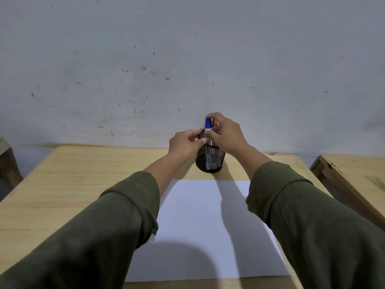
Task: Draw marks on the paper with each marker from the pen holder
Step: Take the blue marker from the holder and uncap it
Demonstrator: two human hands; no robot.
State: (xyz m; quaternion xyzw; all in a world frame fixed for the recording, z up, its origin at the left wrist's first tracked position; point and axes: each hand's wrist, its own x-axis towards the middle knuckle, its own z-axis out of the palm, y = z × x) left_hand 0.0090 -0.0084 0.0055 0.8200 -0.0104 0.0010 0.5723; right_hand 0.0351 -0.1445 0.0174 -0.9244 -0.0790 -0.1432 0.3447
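A black mesh pen holder (210,161) stands at the far middle of the wooden table, with several markers upright in it. My left hand (184,146) grips the holder's rim on its left side. My right hand (226,135) is at the top of the markers, its fingers closed around a blue-capped marker (207,124) that sticks up above the rim. A red-capped marker (214,124) shows just behind it, mostly hidden by my fingers. A blank white sheet of paper (200,222) lies flat on the table in front of the holder, between my two sleeved forearms.
The wooden table (83,180) runs up to a grey scuffed wall (187,69). A second wooden table (358,180) stands to the right across a narrow gap. Part of another piece of furniture (6,159) shows at the left edge.
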